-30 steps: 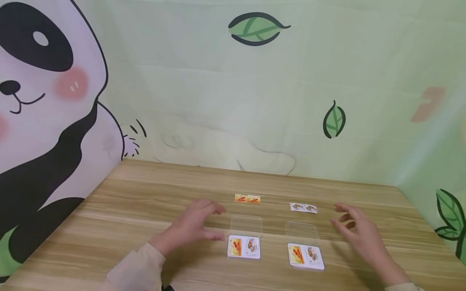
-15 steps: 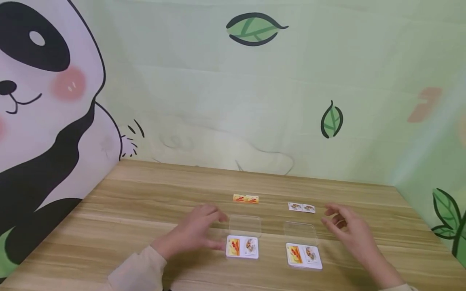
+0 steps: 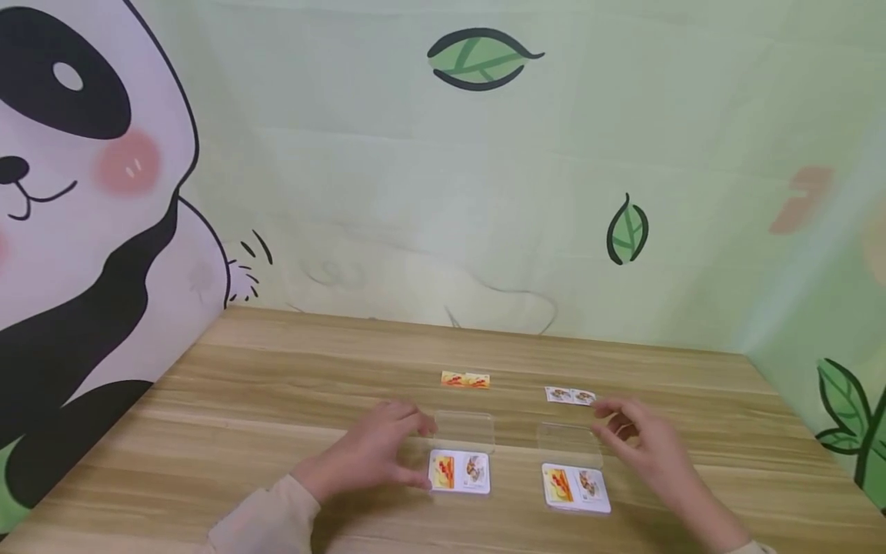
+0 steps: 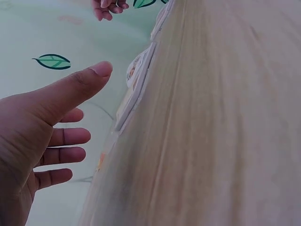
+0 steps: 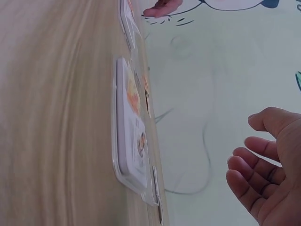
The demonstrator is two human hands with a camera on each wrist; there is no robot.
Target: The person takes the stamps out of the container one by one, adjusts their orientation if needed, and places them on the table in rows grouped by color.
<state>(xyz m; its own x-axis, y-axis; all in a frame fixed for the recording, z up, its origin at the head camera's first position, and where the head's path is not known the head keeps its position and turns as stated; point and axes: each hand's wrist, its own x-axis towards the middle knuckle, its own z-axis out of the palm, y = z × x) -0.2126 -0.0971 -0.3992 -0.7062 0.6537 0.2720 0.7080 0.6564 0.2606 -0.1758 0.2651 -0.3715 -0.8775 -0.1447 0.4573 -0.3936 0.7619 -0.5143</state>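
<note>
In the head view, the left hand (image 3: pixel 370 454) is beside the left box (image 3: pixel 460 471), thumb and fingers parted, grasping nothing. Its thumb tip comes right up to the box's left edge and its fingertips to the left lid (image 3: pixel 465 431), a clear panel lying just behind; whether either touches cannot be told here. The right hand (image 3: pixel 644 442), also grasping nothing, has its fingers loosely bent near the right lid (image 3: pixel 569 442) and the right end of the white strip (image 3: pixel 567 395). The right box (image 3: pixel 576 488) lies flat in front of that lid, and the orange strip (image 3: pixel 465 379) lies behind the left one. Each box shows an orange picture and a white one side by side. All rest on the wooden counter (image 3: pixel 277 385), before a green wall (image 3: pixel 332 138) with a panda and leaves.

In the left wrist view, the left hand's fingers are relaxed, the thumb out toward the left box.

In the right wrist view, the right hand is half curled around nothing, apart from the right box, which has a clear rim.
</note>
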